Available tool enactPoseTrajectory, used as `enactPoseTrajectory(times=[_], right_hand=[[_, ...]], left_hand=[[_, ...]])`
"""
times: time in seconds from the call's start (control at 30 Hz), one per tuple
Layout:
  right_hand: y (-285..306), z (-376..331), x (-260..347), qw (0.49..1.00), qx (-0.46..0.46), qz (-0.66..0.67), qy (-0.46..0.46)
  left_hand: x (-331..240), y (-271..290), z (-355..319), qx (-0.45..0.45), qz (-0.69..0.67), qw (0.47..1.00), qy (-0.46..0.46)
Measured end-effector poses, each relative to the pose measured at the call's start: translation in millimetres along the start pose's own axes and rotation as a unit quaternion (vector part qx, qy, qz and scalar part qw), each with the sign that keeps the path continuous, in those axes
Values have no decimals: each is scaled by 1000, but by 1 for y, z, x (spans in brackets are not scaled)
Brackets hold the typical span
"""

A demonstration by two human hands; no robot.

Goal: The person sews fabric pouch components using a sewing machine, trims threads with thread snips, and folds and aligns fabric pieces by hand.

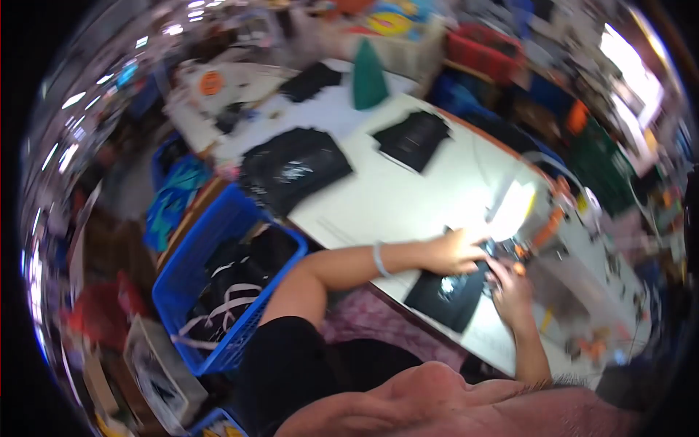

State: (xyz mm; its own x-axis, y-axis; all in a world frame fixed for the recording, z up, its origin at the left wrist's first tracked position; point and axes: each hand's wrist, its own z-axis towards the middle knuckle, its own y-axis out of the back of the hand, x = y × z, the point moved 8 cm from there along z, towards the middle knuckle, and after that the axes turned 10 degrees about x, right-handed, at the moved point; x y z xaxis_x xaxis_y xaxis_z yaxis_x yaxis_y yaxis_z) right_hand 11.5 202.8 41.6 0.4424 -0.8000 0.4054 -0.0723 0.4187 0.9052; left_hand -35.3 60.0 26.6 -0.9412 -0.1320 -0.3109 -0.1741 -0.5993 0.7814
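Note:
A shiny black fabric piece (445, 300) lies on the white tabletop (368, 211) under both my hands. My left hand (460, 252) rests flat on its upper part, fingers stretched toward the bright lamp (513, 209). Close beside it, my right hand (512, 290) bends its fingers at the fabric's right edge, seemingly pinching it. Both sets of fingertips meet near the working end of what looks like a sewing machine (582, 288). Glare and motion blur hide the exact spot where fabric and machine meet.
A larger black stack (295, 169) and a smaller black stack (413, 140) sit farther back on the table. Behind them stands a green cone (369, 79). On my left is a blue basket (169, 291) with black pieces and pale straps. A red crate (484, 52) is at the back.

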Motion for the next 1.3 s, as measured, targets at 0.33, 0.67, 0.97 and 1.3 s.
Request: enactPoseTrajectory(times=[0.33,0.67,0.97,1.3], right_hand=[[-19,-8,-44,997,20,-64,-32],[-21,-36,-3,996,-1,-61,71],[-27,-85,52,981,59,-49,180],[-26,-95,72,970,55,-107,210]], left_hand=[[-5,-10,12,93,52,993,44],[-57,-16,-12,209,42,972,95],[-61,-17,-30,191,32,976,96],[-71,-11,-35,213,5,971,106]])
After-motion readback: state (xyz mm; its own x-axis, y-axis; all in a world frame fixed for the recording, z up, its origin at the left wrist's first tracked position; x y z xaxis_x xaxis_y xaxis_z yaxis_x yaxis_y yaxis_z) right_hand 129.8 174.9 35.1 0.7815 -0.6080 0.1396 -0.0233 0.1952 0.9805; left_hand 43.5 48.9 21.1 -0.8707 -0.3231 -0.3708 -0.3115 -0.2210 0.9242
